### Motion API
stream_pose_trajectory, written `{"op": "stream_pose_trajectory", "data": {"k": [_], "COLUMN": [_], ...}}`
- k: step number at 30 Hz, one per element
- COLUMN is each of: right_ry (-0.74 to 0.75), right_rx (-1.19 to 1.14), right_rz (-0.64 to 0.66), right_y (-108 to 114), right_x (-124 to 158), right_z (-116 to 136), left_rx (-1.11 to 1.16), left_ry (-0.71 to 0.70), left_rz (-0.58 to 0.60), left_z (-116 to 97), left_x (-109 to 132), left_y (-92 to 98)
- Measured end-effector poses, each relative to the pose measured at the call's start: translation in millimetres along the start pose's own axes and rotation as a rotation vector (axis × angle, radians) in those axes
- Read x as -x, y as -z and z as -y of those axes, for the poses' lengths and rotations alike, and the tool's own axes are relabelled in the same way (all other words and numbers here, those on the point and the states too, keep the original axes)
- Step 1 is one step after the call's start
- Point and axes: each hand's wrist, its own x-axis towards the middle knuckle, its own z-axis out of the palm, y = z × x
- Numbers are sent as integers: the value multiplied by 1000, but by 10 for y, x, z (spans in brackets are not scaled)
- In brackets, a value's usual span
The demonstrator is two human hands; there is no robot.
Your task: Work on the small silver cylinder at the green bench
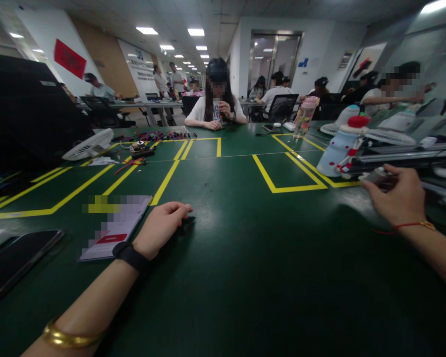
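My left hand (166, 220) rests on the green table beside a phone (123, 221) with a lit screen. Its fingers are together and curled, the thumb lies along them, and nothing shows in the grip. On the right, my right hand (401, 193) pinches a small grey cylindrical piece (377, 176) with a pale end between thumb and fingers, held just above the table. Part of that piece is covered by the fingers, so its exact kind cannot be made out. Just beyond it stands a light blue bottle (338, 148) with a red top.
Yellow tape (299, 189) marks outlines on the table. Tangled wires (154, 135) and a white fan (91, 145) lie at the far left. A dark phone (22, 263) is at near left. Opposite, a person (215, 104) holds a cup. A pink-lidded bottle (305, 119) stands at back right.
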Motion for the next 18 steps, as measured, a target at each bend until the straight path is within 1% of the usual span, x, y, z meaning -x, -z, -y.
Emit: {"op": "stream_pose_trajectory", "data": {"k": [1,3,6,8,9,11,14,16,18], "right_ry": [60,185,368,470,514,592,655,639,575], "right_rx": [-74,-223,-459,-635,-698,-746,-753,-729,-706], "right_rz": [37,172,469,653,718,788,838,866,885], "right_y": [-36,-126,-238,-268,-271,-267,-257,-258,-272], "right_x": [112,417,958,1254,1362,1493,1544,1543,1552], "right_z": [207,671,1341,1660,1766,1876,1879,1851,1832], "left_rx": [-4,-12,-28,-42,-49,-66,-99,-117,-122], "left_ry": [1,6,13,11,7,-5,-43,-99,-185], "left_rz": [-5,-10,-10,-9,-9,-8,-10,-13,4], "left_z": [-11,-39,-77,-88,-89,-88,-120,-189,-295], "left_x": [4,21,59,74,75,68,82,147,269], "left_y": [-12,-32,-43,-35,-29,-19,-32,-80,-166]}}
